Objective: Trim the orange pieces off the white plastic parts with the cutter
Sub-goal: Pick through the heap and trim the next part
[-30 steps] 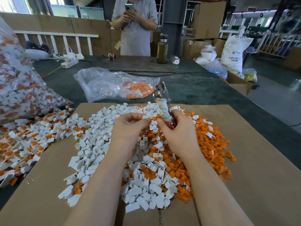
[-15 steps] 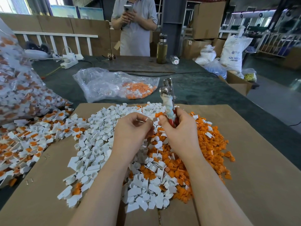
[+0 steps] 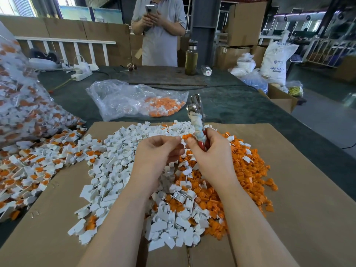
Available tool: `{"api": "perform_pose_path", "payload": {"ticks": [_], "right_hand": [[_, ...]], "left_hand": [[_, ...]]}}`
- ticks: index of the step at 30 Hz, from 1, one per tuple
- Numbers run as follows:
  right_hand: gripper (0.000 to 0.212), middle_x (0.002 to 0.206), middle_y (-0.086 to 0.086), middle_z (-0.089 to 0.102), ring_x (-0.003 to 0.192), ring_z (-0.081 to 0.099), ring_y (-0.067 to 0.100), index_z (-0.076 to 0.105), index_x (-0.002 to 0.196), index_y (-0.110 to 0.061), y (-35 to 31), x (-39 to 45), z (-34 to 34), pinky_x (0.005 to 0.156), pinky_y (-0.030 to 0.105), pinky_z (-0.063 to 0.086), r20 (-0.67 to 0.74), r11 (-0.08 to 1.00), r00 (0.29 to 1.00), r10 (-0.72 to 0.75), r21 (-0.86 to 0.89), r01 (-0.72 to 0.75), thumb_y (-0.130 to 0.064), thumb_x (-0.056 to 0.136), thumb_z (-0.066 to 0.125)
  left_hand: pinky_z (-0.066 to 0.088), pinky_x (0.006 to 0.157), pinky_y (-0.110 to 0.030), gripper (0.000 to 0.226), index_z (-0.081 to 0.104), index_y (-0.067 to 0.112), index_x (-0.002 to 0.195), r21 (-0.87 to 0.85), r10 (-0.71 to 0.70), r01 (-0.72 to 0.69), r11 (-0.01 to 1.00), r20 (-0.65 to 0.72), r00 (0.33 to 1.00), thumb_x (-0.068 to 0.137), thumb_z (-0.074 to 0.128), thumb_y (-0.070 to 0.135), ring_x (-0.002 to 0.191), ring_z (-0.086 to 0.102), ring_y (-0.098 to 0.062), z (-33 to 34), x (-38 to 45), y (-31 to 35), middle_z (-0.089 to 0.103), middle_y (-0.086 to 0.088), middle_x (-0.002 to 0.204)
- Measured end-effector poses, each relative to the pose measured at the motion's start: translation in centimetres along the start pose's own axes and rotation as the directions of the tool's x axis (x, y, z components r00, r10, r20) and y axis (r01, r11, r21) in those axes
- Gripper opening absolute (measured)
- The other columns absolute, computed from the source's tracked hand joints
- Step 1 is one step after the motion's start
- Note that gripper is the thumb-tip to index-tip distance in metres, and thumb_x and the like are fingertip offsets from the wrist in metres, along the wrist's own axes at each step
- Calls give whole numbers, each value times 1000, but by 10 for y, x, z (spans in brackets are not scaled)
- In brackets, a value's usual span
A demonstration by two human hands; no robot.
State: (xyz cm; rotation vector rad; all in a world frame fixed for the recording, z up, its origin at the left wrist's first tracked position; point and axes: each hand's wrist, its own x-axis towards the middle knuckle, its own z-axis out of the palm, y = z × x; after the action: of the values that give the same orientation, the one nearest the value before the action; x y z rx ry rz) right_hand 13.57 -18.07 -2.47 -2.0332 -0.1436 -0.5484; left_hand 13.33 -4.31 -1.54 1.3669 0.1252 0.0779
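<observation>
My right hand (image 3: 210, 158) grips the cutter (image 3: 197, 120) by its red, cloth-wrapped handles, metal jaws pointing up and away. My left hand (image 3: 158, 153) is curled beside it, fingertips pinching a small white plastic part (image 3: 181, 146) that is mostly hidden between the two hands. Below lie a pile of white parts (image 3: 119, 166) on the left and a pile of orange pieces (image 3: 244, 174) on the right, both on brown cardboard (image 3: 308, 189).
A heap of untrimmed white-and-orange parts (image 3: 28, 170) spills from a full clear bag (image 3: 17, 105) at left. Another clear bag (image 3: 131, 101) with orange pieces lies beyond the cardboard. A person (image 3: 159, 33) stands at the table's far side near a bottle (image 3: 191, 56).
The cutter has tilted from leaning left to more upright and shifted slightly right. Both hands stay close together over the piles.
</observation>
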Motion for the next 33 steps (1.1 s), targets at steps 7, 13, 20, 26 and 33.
{"api": "perform_pose_path", "payload": {"ticks": [7, 13, 20, 26, 33], "right_hand": [[11, 73, -15, 60, 65, 55, 1, 64, 93, -20, -1, -1, 2, 57, 16, 39, 4, 1000, 1000, 0, -4, 0, -31, 90, 66], [14, 78, -11, 63, 70, 59, 8, 64, 96, -18, -2, -1, 1, 62, 29, 51, -34, 999, 999, -17, -41, 16, -31, 90, 66], [14, 72, -17, 58, 65, 58, 6, 55, 87, -25, -2, -2, 3, 58, 31, 52, -87, 990, 994, -65, -130, 53, -30, 88, 68], [14, 70, -18, 54, 63, 56, 4, 55, 87, -24, -1, -2, 4, 55, 24, 47, -103, 982, 990, -96, -173, 77, -29, 88, 68], [16, 68, -18, 53, 61, 56, 2, 53, 85, -25, 0, -2, 5, 52, 20, 43, -92, 984, 993, -75, -165, 59, -29, 88, 69]], "left_hand": [[57, 57, -21, 18, 67, 5, 95, -216, -92, 96, 972, 30, 995, 81, 75, -1, 69, 74, -16, -3, 1, 1, 73, -5, 67], [55, 59, -19, 17, 70, 6, 91, -151, -54, 56, 987, 20, 998, 78, 77, -2, 70, 74, -17, 1, 0, 0, 75, -9, 73], [56, 62, -19, 18, 74, 11, 86, -118, -22, 20, 993, -19, 1000, 74, 81, 0, 71, 73, -15, 4, -3, 1, 76, -8, 75], [59, 63, -22, 16, 76, 16, 78, -40, 55, -59, 997, -84, 995, 74, 83, 2, 67, 72, -15, 7, -7, 2, 76, -7, 74], [58, 63, -22, 16, 77, 20, 76, 41, 131, -128, 991, -104, 986, 76, 82, 4, 68, 72, -18, 9, -10, 3, 76, -5, 74]]}}
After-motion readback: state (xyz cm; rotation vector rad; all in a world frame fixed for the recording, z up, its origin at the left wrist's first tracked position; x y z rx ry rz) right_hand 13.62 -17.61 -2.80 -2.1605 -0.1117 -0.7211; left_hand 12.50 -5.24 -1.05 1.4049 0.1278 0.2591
